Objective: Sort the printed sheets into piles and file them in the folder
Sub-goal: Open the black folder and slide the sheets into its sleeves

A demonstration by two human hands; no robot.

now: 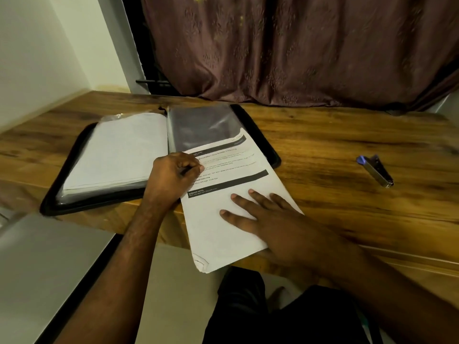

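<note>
A black folder [159, 157] lies open on the wooden counter [347, 145], toward its left part. Its left half carries a stack of white pages in sleeves [119, 150], and its right half shows a dark clear sleeve [201, 125]. The folder's near-left corner comes close to the counter's near edge.

A printed sheet [231, 199] lies slanted, its far end resting over the near part of the folder's right half and its near end overhanging the counter's near edge, where one corner is creased. The sheet's right edge runs just beside bare wood.

The left hand [173, 177] sits at the sheet's left edge beside the folder's spine, its fingers curled and pinching the paper's edge. The right hand [268, 219] lies flat on the sheet's blank near half, fingers [238, 197] straight and spread, pressing it down.

To the right, well apart from sheet and folder, a small dark stapler with a blue end [375, 171] lies on the wood; the stretch between it and the sheet is bare counter. Beyond the counter's far edge hangs a brown curtain [298, 50], and a white wall [37, 58] borders the left.
</note>
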